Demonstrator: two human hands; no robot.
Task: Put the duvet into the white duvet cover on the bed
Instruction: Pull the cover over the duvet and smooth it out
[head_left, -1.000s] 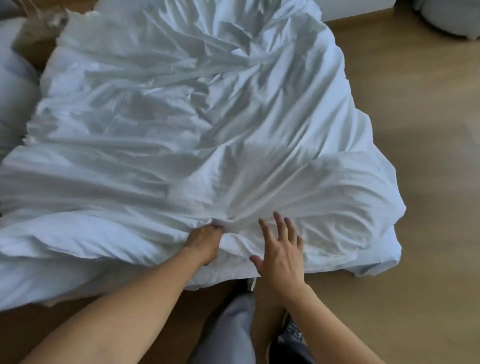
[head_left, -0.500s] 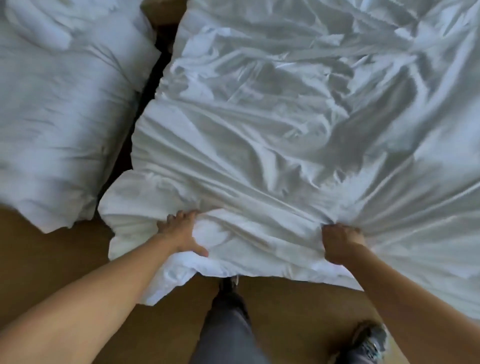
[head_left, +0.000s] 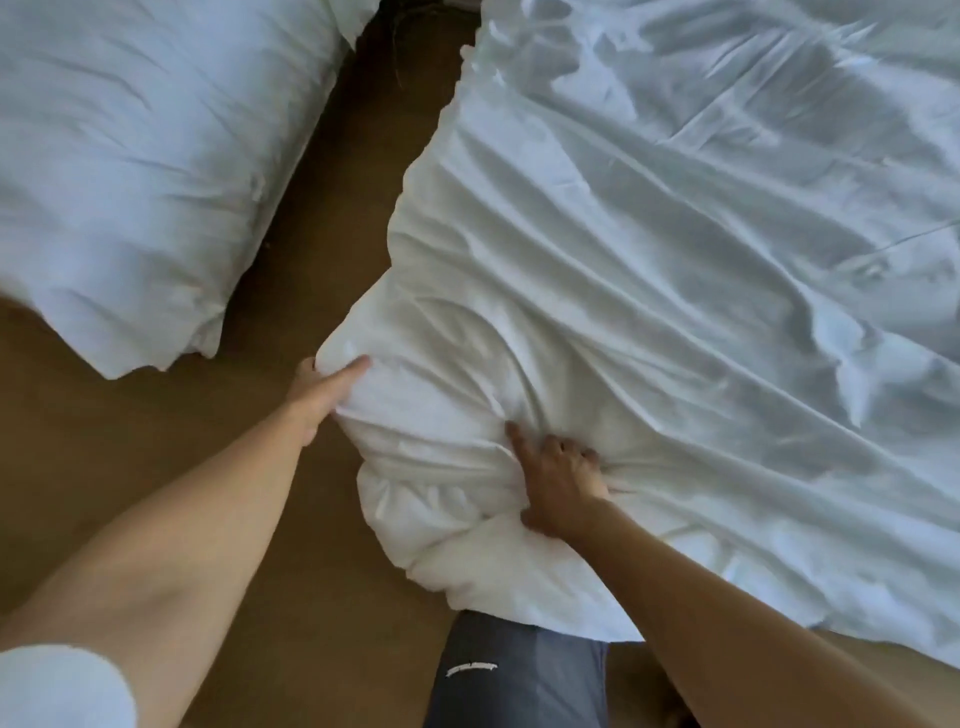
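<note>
The white duvet cover lies crumpled over the right and centre of the view, puffed up by padding at its near-left corner. My left hand grips that corner from the left side, thumb on top and fingers tucked under the fabric. My right hand is bunched into the cover a little to the right, fingers curled into a gather of cloth, index finger stretched out. The duvet itself cannot be told apart from the cover; both are white.
A second white padded piece of bedding lies at the upper left, separated from the cover by a strip of brown wooden floor. My leg in grey trousers stands just below the cover's near edge.
The view has swung left and closer. My left hand has slid to the cover's left corner. My right hand has shifted left along the near edge and gathered a new bunch of fabric.
</note>
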